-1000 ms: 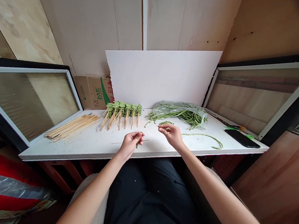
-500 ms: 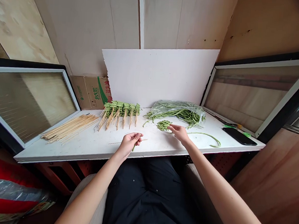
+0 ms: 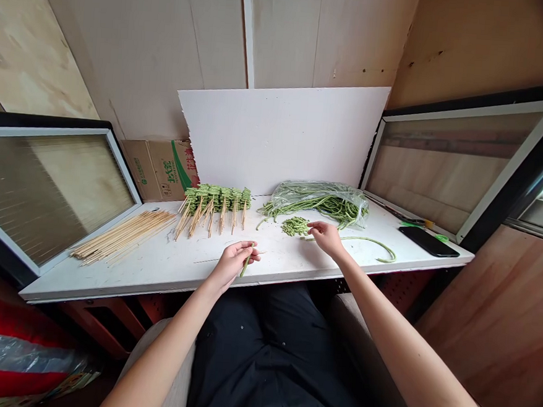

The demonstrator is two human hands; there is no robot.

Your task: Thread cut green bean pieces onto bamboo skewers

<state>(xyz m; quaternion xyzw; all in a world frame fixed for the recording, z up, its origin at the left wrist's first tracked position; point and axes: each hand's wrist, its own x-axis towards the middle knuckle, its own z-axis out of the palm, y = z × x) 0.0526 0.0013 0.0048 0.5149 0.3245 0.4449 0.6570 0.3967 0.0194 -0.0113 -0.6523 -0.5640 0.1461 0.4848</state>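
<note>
My left hand [image 3: 236, 262] is closed near the front edge of the table, pinching a short green bean piece [image 3: 245, 266]. A thin bamboo skewer runs crosswise at the same hand. My right hand [image 3: 325, 237] hovers at the right side of a small pile of cut green bean pieces [image 3: 294, 226], its fingertips together; whatever they hold is too small to make out. One long green bean [image 3: 371, 239] lies curved on the table, passing behind the right hand. Rows of skewered beans [image 3: 217, 196] are stacked at the back left, their sticks pointing toward me.
Loose bamboo skewers [image 3: 123, 233] lie at the left. A plastic bag of long beans [image 3: 320, 201] sits at the back, right of centre. At the right are a black phone [image 3: 428, 241] and green scraps. Framed panels stand at both sides; a cardboard box [image 3: 157, 167] is behind.
The bean piece in my left hand shows more fully, standing above the fingers. My right hand has drawn slightly away from the pile. The whole view has shifted a little.
</note>
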